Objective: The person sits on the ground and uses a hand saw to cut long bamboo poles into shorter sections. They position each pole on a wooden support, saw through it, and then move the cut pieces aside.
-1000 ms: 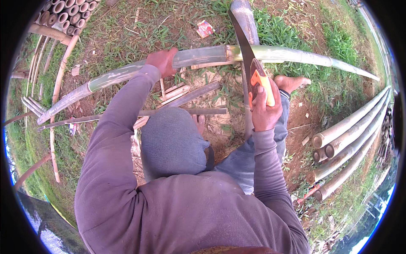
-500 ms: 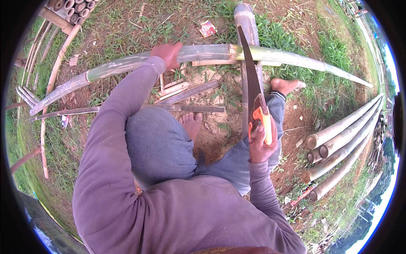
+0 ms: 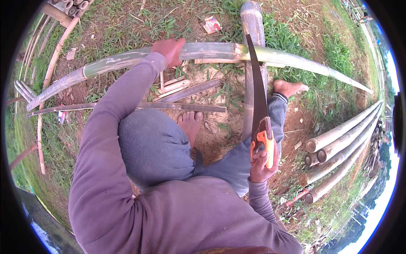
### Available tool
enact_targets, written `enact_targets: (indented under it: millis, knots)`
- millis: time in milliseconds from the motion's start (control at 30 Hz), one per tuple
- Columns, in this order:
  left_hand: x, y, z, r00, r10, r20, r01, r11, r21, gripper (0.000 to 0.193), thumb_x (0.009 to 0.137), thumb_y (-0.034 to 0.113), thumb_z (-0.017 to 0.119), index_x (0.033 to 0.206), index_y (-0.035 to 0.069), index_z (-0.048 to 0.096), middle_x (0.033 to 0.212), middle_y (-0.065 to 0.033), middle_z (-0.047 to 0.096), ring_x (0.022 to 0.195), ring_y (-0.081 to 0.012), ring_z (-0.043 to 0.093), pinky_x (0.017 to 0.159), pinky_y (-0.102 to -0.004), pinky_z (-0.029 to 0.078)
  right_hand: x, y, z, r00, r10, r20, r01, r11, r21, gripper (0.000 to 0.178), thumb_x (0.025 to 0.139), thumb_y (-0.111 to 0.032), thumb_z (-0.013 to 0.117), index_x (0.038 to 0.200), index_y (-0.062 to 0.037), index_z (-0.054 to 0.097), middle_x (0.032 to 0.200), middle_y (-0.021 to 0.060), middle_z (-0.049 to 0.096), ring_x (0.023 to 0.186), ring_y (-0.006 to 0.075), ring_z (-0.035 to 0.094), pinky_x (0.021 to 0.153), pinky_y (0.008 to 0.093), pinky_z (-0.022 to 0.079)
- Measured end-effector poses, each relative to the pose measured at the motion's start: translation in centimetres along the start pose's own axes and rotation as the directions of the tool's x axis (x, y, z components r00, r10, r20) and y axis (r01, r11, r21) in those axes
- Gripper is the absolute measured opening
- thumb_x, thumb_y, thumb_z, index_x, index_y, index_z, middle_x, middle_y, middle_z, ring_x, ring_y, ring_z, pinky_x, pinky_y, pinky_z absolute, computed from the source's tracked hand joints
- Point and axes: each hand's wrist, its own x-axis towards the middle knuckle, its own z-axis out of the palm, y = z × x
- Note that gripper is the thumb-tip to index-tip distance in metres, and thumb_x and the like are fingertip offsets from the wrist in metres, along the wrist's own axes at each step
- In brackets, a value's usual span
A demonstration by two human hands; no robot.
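A long green bamboo pole [image 3: 207,51] lies crosswise in front of me, over a thicker grey bamboo log [image 3: 253,26] that runs away from me. My left hand [image 3: 170,51] is closed over the pole, left of the log. In my right hand [image 3: 264,164] is the orange handle of a hand saw [image 3: 258,86]. The saw's dark blade points away from me and crosses the pole just right of a node, above the log. Whether its teeth are in a cut, I cannot tell.
Split bamboo strips [image 3: 175,86] lie by my left foot [image 3: 190,125]. Several cut bamboo poles [image 3: 334,156] are stacked at the right. More bamboo ends [image 3: 69,6] show at the far left. A red and white wrapper [image 3: 212,25] lies on the grass beyond the pole.
My right hand has drawn the saw back toward me, so its handle sits lower and less blade reaches past the pole. My left hand still holds the pole.
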Motion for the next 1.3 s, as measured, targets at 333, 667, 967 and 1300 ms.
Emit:
enact_targets:
  millis: [333,667,967,1300]
  knots:
    - [-0.5,-0.7,-0.7,1.000,-0.013,-0.005,0.013,1.000,-0.006,0.054,0.081,0.030,0.086,0.123,0.012,0.058,0.106,-0.0133,0.076,0.102,-0.0352,0.075,0.087,-0.0504,0.059,12.6,0.2,8.0,0.996,-0.091,0.015,0.092,0.990,-0.103,0.041,0.103,-0.016,0.070,0.137,0.0082,0.064,0.125,0.0166,0.073,0.112,0.0208,0.069,0.097,0.0322,0.054]
    - [0.0,-0.1,-0.2,1.000,-0.001,-0.001,0.001,1.000,0.011,0.055,0.083,0.030,0.084,0.128,0.012,0.058,0.106,-0.0158,0.076,0.101,-0.0369,0.075,0.086,-0.0513,0.060,8.3,3.2,4.4,0.981,-0.192,-0.006,0.191,0.978,-0.083,0.045,0.106,-0.017,0.066,0.141,0.0104,0.059,0.130,0.0193,0.069,0.115,0.0250,0.069,0.097,0.0383,0.058]
    - [-0.2,-1.4,-0.1,1.000,-0.016,-0.012,0.016,1.000,0.003,0.055,0.083,0.030,0.084,0.129,0.012,0.058,0.106,-0.0149,0.076,0.100,-0.0367,0.075,0.088,-0.0508,0.060,4.8,0.3,3.6,0.999,-0.011,0.047,0.012,1.000,-0.025,0.050,0.107,-0.024,0.067,0.144,0.0085,0.058,0.127,0.0163,0.070,0.107,0.0176,0.070,0.078,0.0267,0.061]
    - [0.7,-0.5,-0.2,0.999,0.025,-0.029,-0.025,1.000,-0.001,0.056,0.081,0.030,0.086,0.126,0.012,0.059,0.104,-0.0143,0.076,0.101,-0.0370,0.075,0.087,-0.0515,0.060,15.8,1.0,8.0,0.993,-0.115,0.007,0.115,0.987,-0.116,0.042,0.103,-0.018,0.073,0.136,0.0071,0.065,0.125,0.0157,0.074,0.111,0.0198,0.070,0.095,0.0333,0.057]
